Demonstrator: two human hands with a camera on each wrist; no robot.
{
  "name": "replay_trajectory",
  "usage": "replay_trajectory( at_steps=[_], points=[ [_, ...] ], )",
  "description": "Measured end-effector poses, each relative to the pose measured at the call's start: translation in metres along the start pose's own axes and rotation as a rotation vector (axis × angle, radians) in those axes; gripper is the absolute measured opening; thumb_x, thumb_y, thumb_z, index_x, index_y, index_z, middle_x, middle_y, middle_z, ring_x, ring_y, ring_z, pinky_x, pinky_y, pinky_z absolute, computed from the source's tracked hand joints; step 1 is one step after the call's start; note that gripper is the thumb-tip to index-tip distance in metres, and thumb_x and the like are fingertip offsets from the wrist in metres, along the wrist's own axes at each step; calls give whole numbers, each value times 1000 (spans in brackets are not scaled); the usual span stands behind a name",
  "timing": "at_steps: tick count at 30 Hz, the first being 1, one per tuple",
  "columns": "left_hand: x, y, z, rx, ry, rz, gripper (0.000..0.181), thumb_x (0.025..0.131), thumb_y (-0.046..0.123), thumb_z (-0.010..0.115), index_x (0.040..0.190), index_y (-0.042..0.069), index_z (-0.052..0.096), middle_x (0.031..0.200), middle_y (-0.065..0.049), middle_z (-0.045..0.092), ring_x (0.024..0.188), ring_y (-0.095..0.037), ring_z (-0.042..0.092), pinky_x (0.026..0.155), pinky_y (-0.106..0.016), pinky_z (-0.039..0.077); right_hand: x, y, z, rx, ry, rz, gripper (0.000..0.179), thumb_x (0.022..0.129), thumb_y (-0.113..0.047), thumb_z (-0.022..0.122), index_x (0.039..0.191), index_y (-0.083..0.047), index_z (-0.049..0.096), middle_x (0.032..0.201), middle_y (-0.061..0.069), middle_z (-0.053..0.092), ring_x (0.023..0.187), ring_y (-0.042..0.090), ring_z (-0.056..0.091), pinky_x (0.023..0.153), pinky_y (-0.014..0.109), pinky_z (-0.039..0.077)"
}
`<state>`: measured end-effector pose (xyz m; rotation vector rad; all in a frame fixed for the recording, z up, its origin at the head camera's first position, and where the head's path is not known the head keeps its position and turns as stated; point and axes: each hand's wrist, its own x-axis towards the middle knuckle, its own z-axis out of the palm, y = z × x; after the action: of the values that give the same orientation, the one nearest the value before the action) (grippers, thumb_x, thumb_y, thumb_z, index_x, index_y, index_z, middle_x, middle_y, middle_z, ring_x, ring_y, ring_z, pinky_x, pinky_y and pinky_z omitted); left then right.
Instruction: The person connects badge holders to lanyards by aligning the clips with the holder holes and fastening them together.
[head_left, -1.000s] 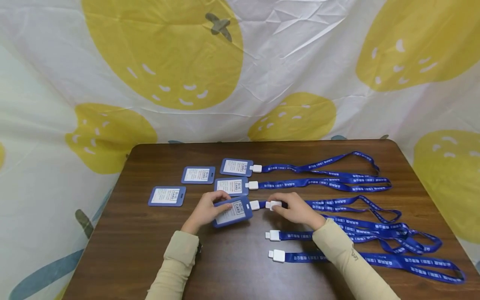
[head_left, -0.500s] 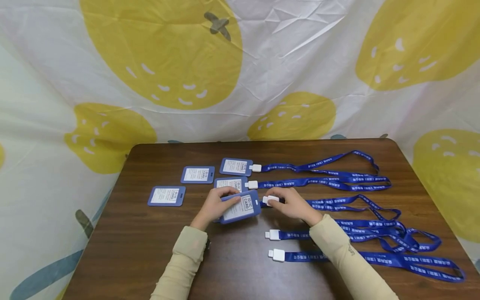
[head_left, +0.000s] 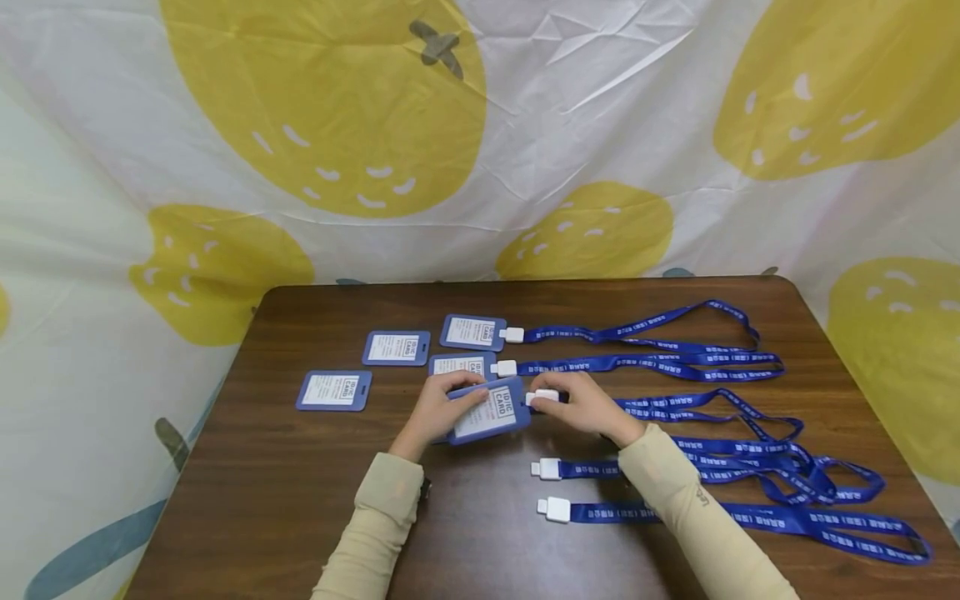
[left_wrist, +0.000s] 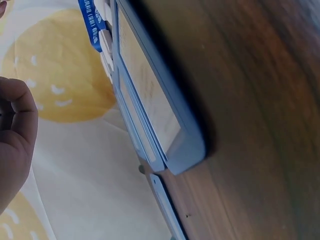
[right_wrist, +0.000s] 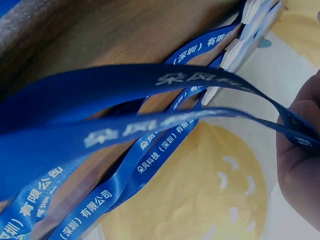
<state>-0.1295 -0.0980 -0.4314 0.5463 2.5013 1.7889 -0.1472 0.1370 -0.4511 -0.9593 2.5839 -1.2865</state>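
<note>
My left hand [head_left: 438, 412] grips a blue-framed ID card holder [head_left: 489, 412], raised and tilted above the table, thumb on its face. Facing it, my right hand [head_left: 581, 404] pinches the white clip [head_left: 542, 398] of a blue lanyard. The clip's tip meets the holder's slotted end; whether it is in the slot I cannot tell. In the right wrist view two blue straps [right_wrist: 200, 77] run out from the right hand [right_wrist: 300, 170]. The left wrist view shows the curled left hand [left_wrist: 15, 135] at the edge, with card holders [left_wrist: 150, 85] on the table.
Behind lie two card holders joined to lanyards, one at the back [head_left: 472, 332] and one partly covered [head_left: 459, 364]. Two loose holders [head_left: 334, 391] lie at left. Two lanyards with bare white clips [head_left: 557, 509] lie at front right. A patterned cloth [head_left: 585, 125] hangs behind the table.
My left hand has moved right with the card holder, bringing its slotted end up to the white clip. My right hand has shifted slightly left, still pinching the clip.
</note>
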Motion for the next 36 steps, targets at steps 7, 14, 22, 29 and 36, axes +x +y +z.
replay_trajectory(
  at_steps=[7, 14, 22, 29, 36],
  points=[
    [1, 1, 3, -15, -8, 6, 12, 83, 0, 62, 91, -8, 65, 91, -20, 65, 90, -25, 57, 83, -34, 42, 2, -1, -1, -14, -7, -8, 8, 88, -19, 60, 91, -13, 63, 86, -3, 60, 77, 13, 52, 72, 31, 45],
    [2, 1, 5, -19, -30, 51, 11, 83, -2, 61, 90, -9, 64, 90, -21, 64, 90, -27, 58, 84, -35, 43, 3, 1, 0, -16, -25, 2, 4, 88, -17, 60, 85, -15, 57, 79, -4, 55, 74, 13, 50, 66, 28, 42],
    [2, 1, 6, -22, -9, 65, 10, 82, -4, 61, 89, -10, 64, 89, -22, 65, 88, -28, 58, 84, -38, 43, 4, 2, 2, 58, -43, -7, 7, 88, -15, 59, 82, -13, 57, 78, -4, 54, 75, 14, 50, 68, 28, 42],
    [2, 1, 7, -60, 38, 84, 9, 79, -7, 63, 86, -13, 64, 86, -25, 64, 83, -22, 58, 82, -50, 42, 4, 1, 4, 112, -43, -12, 8, 89, -12, 58, 81, -11, 57, 76, -3, 54, 74, 13, 49, 67, 28, 41],
    [0, 2, 10, -92, 63, 99, 9, 78, -10, 62, 84, -15, 64, 83, -27, 64, 79, -18, 58, 80, -48, 43, 2, -8, 4, 148, -63, 32, 8, 88, -7, 57, 80, -5, 56, 75, 0, 53, 72, 15, 48, 65, 26, 39]
  ],
)
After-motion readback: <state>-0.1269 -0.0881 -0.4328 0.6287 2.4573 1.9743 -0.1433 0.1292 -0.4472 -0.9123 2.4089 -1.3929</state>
